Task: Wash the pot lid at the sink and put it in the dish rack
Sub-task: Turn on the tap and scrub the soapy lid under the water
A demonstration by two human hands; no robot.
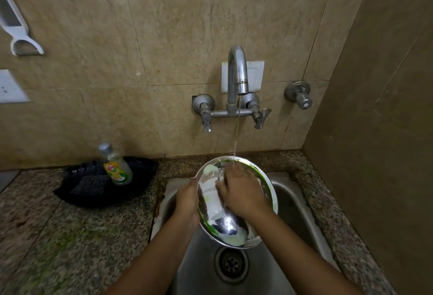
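Observation:
A round steel pot lid is held tilted over the steel sink, its inner side facing me, streaked with white foam and green soap. My left hand grips the lid by its left rim. My right hand lies flat on the inner surface near the top, fingers spread, rubbing it. Water runs from the tap in a thin stream and lands at the lid's upper edge. The dish rack is not in view.
A black tray on the granite counter at the left holds a dish-soap bottle and a dark scrub pad. The sink drain lies below the lid. A wall stands close on the right. A valve sticks out by the tap.

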